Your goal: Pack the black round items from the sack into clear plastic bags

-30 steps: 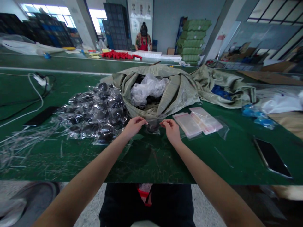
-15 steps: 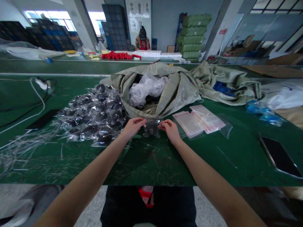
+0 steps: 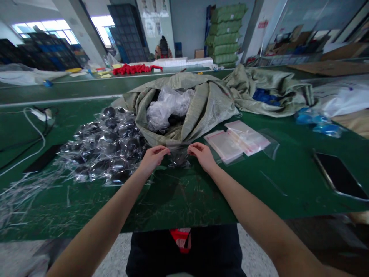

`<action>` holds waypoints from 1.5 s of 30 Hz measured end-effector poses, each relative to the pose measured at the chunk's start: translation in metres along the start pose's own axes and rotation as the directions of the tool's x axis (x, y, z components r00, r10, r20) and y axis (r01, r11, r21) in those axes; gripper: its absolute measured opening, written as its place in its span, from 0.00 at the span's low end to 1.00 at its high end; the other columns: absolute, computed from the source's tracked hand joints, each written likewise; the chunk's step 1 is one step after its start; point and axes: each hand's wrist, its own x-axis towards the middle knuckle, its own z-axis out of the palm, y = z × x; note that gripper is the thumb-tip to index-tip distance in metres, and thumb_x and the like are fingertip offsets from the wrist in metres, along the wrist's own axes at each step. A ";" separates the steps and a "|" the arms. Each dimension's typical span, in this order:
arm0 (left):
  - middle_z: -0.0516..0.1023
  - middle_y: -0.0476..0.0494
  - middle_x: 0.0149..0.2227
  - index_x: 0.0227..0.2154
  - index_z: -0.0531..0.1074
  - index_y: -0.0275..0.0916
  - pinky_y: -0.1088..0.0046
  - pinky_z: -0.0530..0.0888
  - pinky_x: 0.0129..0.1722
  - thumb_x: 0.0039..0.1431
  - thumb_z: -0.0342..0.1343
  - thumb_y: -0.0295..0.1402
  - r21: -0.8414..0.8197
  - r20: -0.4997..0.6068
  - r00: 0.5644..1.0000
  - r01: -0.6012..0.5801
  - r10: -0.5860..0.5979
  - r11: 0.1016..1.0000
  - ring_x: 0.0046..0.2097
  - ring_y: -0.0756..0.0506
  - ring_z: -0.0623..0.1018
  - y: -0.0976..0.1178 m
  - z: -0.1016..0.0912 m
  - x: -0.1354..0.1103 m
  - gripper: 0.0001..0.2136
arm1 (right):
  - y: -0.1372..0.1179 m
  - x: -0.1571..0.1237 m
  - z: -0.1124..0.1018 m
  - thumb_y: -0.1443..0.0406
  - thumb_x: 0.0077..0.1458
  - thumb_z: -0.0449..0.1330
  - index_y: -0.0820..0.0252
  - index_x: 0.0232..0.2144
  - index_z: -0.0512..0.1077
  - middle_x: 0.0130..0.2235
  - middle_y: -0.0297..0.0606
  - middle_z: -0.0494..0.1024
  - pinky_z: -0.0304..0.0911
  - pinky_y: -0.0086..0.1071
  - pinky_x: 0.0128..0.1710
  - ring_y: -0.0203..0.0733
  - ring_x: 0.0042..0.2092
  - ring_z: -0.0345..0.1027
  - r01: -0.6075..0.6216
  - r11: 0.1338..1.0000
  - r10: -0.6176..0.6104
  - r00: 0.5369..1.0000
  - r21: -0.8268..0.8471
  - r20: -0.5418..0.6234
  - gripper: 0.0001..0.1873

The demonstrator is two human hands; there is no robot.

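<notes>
Between my two hands is a clear plastic bag [image 3: 179, 157] with a dark item inside, low over the green table. My left hand [image 3: 156, 157] pinches the bag's left edge between thumb and fingers. At the right edge, my right hand [image 3: 201, 154] grips it the same way. To the left lies a heap of bagged black round items [image 3: 108, 144]. Right of my hands are flat stacks of empty clear bags [image 3: 225, 145]. Behind them an open woven sack [image 3: 211, 105] holds crumpled translucent plastic [image 3: 168, 105].
A phone [image 3: 340, 173] lies at the right and a black flat device [image 3: 42, 158] at the left, near a white cable [image 3: 43, 140]. Thin plastic strips [image 3: 25, 192] litter the left edge. Blue wrapped items [image 3: 319, 121] sit far right. Another person [image 3: 163, 49] is across the tables.
My view has turned slightly, so the scene sits further left. The bag's upper edge now stands taller between my hands, which have moved slightly apart; both keep their pinch.
</notes>
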 end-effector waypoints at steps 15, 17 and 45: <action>0.79 0.42 0.45 0.43 0.77 0.41 0.73 0.70 0.39 0.64 0.50 0.40 0.821 0.138 0.788 -0.431 0.601 0.375 0.43 0.45 0.78 0.035 0.032 -0.011 0.14 | 0.002 0.001 -0.001 0.56 0.46 0.65 0.57 0.32 0.76 0.28 0.34 0.79 0.71 0.37 0.39 0.39 0.31 0.73 0.055 0.998 -0.055 0.998 -0.004 -0.005 0.13; 0.79 0.42 0.47 0.44 0.77 0.42 0.73 0.69 0.35 0.66 0.48 0.40 0.838 0.261 0.776 -0.477 0.574 0.264 0.41 0.46 0.78 0.040 0.045 -0.008 0.15 | 0.001 0.001 -0.001 0.57 0.46 0.64 0.58 0.32 0.76 0.29 0.34 0.79 0.71 0.36 0.39 0.39 0.31 0.73 0.082 0.996 -0.082 0.997 -0.020 -0.003 0.12; 0.79 0.42 0.38 0.36 0.76 0.39 0.73 0.63 0.28 0.62 0.50 0.33 0.897 0.305 0.770 -0.430 0.560 0.104 0.33 0.47 0.75 0.049 0.060 0.012 0.10 | -0.011 -0.012 -0.001 0.62 0.53 0.58 0.56 0.31 0.78 0.34 0.36 0.82 0.69 0.35 0.40 0.41 0.35 0.74 0.340 0.871 -0.358 0.933 -0.356 0.015 0.09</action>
